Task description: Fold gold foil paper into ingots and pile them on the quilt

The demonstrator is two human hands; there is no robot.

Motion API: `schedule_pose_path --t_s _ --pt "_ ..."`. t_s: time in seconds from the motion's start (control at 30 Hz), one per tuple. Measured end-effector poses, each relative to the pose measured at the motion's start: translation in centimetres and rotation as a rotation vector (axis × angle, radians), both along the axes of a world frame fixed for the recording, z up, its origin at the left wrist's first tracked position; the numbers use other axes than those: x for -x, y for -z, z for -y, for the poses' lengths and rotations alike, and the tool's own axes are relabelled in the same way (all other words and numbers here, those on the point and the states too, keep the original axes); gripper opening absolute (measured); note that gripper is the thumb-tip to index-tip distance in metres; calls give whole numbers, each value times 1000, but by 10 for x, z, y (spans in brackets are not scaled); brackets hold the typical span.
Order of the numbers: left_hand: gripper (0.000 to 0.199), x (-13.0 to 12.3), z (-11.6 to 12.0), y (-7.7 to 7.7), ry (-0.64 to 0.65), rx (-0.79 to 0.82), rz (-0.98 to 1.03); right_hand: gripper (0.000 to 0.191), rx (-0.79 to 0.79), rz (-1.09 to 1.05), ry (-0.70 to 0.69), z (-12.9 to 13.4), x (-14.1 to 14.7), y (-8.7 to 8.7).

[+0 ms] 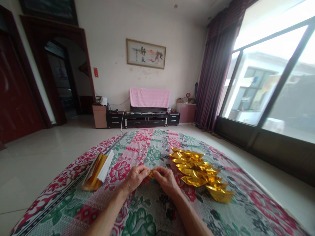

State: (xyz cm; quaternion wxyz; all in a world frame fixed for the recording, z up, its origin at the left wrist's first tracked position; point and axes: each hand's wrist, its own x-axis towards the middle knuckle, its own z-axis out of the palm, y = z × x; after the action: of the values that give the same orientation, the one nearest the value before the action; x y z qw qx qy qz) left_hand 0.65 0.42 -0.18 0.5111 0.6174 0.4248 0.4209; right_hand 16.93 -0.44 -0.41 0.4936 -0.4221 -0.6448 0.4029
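Between my two hands is a small piece of gold foil paper (151,173), mostly covered by the fingers. My left hand (135,178) pinches its left end, and my right hand (166,179) grips the right end, thumb and fingers closed. To the right of my hands, several folded gold foil ingots (194,181) sit in rows on the flowered cloth (152,154). A curled stack of gold and white paper sheets (97,172) lies on the cloth to the left of my hands.
Beyond the cloth's far edge stands a low black TV cabinet (147,121), with a pink cloth (150,97) draped over what is on it. Purple curtains (213,75) and a large window (265,78) are on the right. At left is a dark doorway (62,78).
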Motion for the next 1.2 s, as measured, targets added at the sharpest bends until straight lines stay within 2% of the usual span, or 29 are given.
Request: schedule_pose_path --t_s 0.2,0.37,0.6,0.8,0.97,1.2 --pt "30 -1 2 -3 -13 -17 -81 23 -29 84 6 4 2 -6" --pt "26 -3 1 -2 -58 -70 -130 21 -17 120 66 5 5 -6" --pt "25 -4 5 -6 -63 -22 -99 28 25 117 -39 4 0 -8" --pt "25 -5 6 -8 -57 4 -98 30 22 116 -22 5 -2 -9" --pt "26 -2 5 -8 -63 0 -64 32 44 55 -75 2 -1 -8" --pt "26 4 4 -7 -75 30 -30 34 100 -11 -7 -1 1 -5"
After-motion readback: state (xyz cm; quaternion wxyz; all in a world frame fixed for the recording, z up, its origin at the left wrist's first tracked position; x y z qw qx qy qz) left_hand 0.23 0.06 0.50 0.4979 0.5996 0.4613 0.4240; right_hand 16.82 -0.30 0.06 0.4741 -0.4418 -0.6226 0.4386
